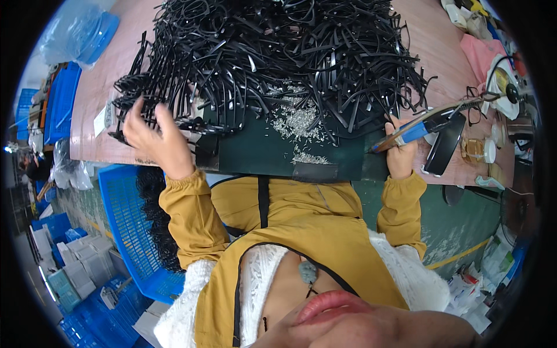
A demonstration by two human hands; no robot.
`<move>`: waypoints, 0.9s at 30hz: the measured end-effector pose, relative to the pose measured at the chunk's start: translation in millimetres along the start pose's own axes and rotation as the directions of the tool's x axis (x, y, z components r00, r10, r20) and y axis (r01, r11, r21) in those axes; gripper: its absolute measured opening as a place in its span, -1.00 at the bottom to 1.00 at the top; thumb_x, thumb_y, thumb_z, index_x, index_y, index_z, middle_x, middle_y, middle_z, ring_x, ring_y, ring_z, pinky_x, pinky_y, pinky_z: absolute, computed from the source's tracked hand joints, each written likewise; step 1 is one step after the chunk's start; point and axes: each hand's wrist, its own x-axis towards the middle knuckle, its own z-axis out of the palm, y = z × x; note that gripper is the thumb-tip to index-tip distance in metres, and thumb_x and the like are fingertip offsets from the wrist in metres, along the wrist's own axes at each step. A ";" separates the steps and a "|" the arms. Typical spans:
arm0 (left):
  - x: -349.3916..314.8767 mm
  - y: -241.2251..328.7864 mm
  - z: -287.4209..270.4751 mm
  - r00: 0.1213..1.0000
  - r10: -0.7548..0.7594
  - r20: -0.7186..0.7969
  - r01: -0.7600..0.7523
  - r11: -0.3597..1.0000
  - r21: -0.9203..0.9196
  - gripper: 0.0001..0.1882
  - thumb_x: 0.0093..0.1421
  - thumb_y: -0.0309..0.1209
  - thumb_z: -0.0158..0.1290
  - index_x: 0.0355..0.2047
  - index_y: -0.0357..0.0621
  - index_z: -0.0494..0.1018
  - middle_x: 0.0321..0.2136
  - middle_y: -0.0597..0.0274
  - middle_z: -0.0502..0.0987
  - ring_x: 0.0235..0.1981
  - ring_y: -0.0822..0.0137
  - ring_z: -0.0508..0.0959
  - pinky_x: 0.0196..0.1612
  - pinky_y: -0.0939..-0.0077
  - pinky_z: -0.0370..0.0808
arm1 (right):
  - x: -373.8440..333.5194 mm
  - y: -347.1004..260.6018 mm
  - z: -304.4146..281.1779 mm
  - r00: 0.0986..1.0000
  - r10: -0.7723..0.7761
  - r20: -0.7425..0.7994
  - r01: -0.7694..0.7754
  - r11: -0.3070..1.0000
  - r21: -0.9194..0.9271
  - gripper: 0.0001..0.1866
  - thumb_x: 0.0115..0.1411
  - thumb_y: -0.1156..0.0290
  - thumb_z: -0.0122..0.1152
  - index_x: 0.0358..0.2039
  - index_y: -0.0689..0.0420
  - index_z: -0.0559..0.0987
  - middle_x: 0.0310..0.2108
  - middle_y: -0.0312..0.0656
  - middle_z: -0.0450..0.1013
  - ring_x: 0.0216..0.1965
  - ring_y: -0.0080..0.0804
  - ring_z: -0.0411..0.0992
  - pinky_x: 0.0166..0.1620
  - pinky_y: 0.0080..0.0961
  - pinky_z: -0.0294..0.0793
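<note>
Gripping blue-and-brown tool (pixel 413 132) — right hand (pixel 401 155) curled round its front; left hand (pixel 158 139) loosely spread — just beside black eyeglass frames (pixel 133 84).

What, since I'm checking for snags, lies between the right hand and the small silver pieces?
The tip of the blue-banded tool points into the gap from the right hand, and black eyewear parts hang over its upper side. Nothing else visible blocks the small silver pieces.
</note>
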 end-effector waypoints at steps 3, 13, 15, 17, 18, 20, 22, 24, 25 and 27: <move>34.8 96.1 49.0 0.924 0.353 0.150 -0.246 0.846 -0.472 -0.73 0.16 -0.46 0.19 -0.11 -0.21 0.60 -0.26 0.07 0.62 -0.19 0.05 0.58 -0.01 0.20 0.49 | 3.5 1.9 -2.1 0.968 0.250 -0.026 -0.228 0.915 0.332 -0.64 0.35 0.56 0.16 0.15 0.28 0.54 -0.19 -0.24 0.50 -0.19 -0.48 0.45 -0.02 -0.50 0.46; 68.1 228.4 260.6 0.784 0.468 0.408 -0.494 0.868 -0.045 -0.60 0.19 -0.21 0.13 -0.10 -0.27 0.52 -0.05 0.00 0.47 0.01 -0.02 0.51 -0.02 0.06 0.53 | -51.8 -43.7 -66.3 0.864 0.480 -0.152 -0.187 0.585 0.789 -0.77 0.40 0.48 0.15 -0.04 0.37 0.55 -0.40 -0.14 0.46 -0.45 -0.48 0.39 -0.41 -0.59 0.38; 79.3 230.7 261.9 0.751 0.463 0.471 -0.448 0.881 -0.152 -0.63 0.24 -0.26 0.03 -0.08 -0.29 0.51 -0.07 -0.03 0.48 -0.02 -0.05 0.54 -0.10 0.05 0.62 | -60.8 -54.7 -88.7 0.893 0.385 -0.234 -0.046 0.594 0.803 -0.78 0.40 0.48 0.14 -0.07 0.38 0.56 -0.43 -0.13 0.46 -0.48 -0.47 0.39 -0.44 -0.58 0.37; 99.0 232.8 257.9 0.751 0.544 0.375 -0.536 0.833 -0.138 -0.71 0.25 -0.32 0.00 -0.15 -0.28 0.50 -0.13 -0.06 0.51 -0.13 -0.06 0.60 -0.19 0.07 0.64 | -61.3 -69.6 -98.9 0.890 0.367 -0.270 -0.022 0.626 0.779 -0.80 0.40 0.49 0.14 -0.10 0.39 0.56 -0.46 -0.11 0.46 -0.52 -0.46 0.38 -0.48 -0.57 0.37; 108.5 233.2 254.7 0.752 0.571 0.329 -0.558 0.817 -0.143 -0.74 0.25 -0.33 0.00 -0.18 -0.27 0.50 -0.17 -0.06 0.53 -0.17 -0.07 0.62 -0.21 0.08 0.64 | -59.6 -78.8 -95.7 0.885 0.339 -0.318 0.035 0.633 0.774 -0.81 0.39 0.50 0.14 -0.12 0.39 0.56 -0.48 -0.11 0.47 -0.53 -0.46 0.40 -0.48 -0.57 0.38; 128.9 230.7 245.0 0.588 0.726 0.358 -0.718 0.671 -0.182 -0.80 0.26 -0.36 0.00 -0.28 -0.25 0.51 -0.24 -0.07 0.57 -0.27 -0.09 0.67 -0.25 0.06 0.64 | -54.3 -99.1 -80.1 0.944 0.225 -0.239 0.028 0.671 0.741 -0.84 0.37 0.52 0.15 -0.17 0.39 0.57 -0.52 -0.11 0.50 -0.56 -0.45 0.43 -0.49 -0.59 0.40; 142.3 224.3 226.7 0.417 0.807 0.419 -0.824 0.530 -0.201 -0.77 0.32 -0.43 -0.09 -0.31 -0.24 0.56 -0.28 -0.17 0.62 -0.26 -0.08 0.69 -0.22 0.05 0.63 | -47.2 -113.9 -52.6 0.993 0.094 -0.065 -0.033 0.780 0.624 -0.89 0.24 0.67 0.18 -0.23 0.34 0.62 -0.49 -0.08 0.54 -0.54 -0.46 0.47 -0.47 -0.58 0.41; 146.4 217.0 199.9 0.509 0.730 0.455 -0.741 0.641 -0.200 -0.76 0.34 -0.44 -0.11 -0.28 -0.25 0.55 -0.30 -0.19 0.63 -0.22 -0.09 0.68 -0.17 0.06 0.61 | -37.4 -117.1 -19.1 0.987 -0.146 0.064 0.115 0.928 0.355 -0.82 0.08 0.75 0.24 -0.29 0.28 0.61 -0.52 -0.14 0.47 -0.53 -0.44 0.47 -0.48 -0.56 0.37; 145.9 210.2 183.2 0.571 0.685 0.453 -0.674 0.706 -0.218 -0.77 0.34 -0.47 -0.12 -0.27 -0.29 0.54 -0.31 -0.19 0.64 -0.19 -0.13 0.66 -0.11 0.04 0.59 | -37.6 -118.4 -4.6 0.988 -0.097 0.118 0.037 0.901 0.432 -0.83 0.07 0.74 0.24 -0.30 0.26 0.60 -0.50 -0.14 0.47 -0.53 -0.39 0.45 -0.47 -0.56 0.37; 142.2 189.4 147.5 0.635 0.607 0.478 -0.520 0.793 -0.317 -0.79 0.30 -0.47 -0.11 -0.25 -0.30 0.51 -0.32 -0.22 0.62 -0.19 -0.19 0.63 -0.09 0.01 0.55 | -38.3 -112.1 13.2 0.997 -0.064 0.050 0.030 0.865 0.501 -0.87 0.10 0.73 0.23 -0.32 0.29 0.59 -0.45 -0.12 0.49 -0.54 -0.40 0.41 -0.46 -0.57 0.36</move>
